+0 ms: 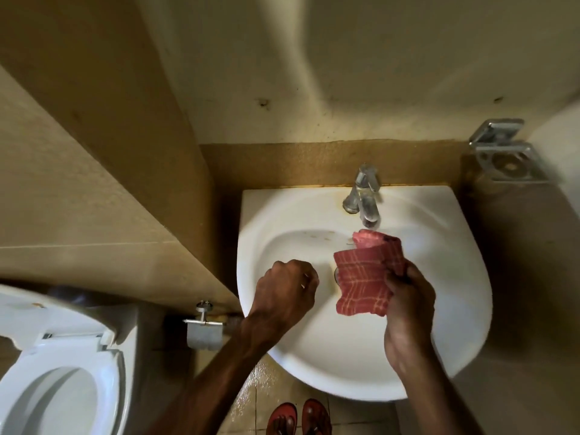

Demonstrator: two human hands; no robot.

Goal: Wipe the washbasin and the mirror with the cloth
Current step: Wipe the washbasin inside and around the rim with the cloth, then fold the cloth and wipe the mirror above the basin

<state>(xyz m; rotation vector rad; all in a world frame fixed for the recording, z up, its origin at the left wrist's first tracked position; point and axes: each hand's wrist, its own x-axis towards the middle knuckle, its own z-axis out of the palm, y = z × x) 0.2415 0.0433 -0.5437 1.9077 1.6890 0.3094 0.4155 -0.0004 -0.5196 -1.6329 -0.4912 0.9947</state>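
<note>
A white washbasin [439, 340] is fixed to the wall in front of me, with a chrome tap [364, 196] at its back rim. My right hand [408, 296] holds a red checked cloth [361, 277] over the bowl, its upper end just under the tap's spout. My left hand [288, 287] hovers over the left side of the bowl, fingers curled into a loose fist with nothing in it. The drain is mostly hidden behind the cloth. No mirror is in view.
A white toilet [62, 372] with its lid up stands at the lower left. A metal paper holder [204, 328] hangs on the tiled partition beside the basin. A chrome soap dish [505, 155] is mounted on the wall at the right. Red sandals [298, 419] show below.
</note>
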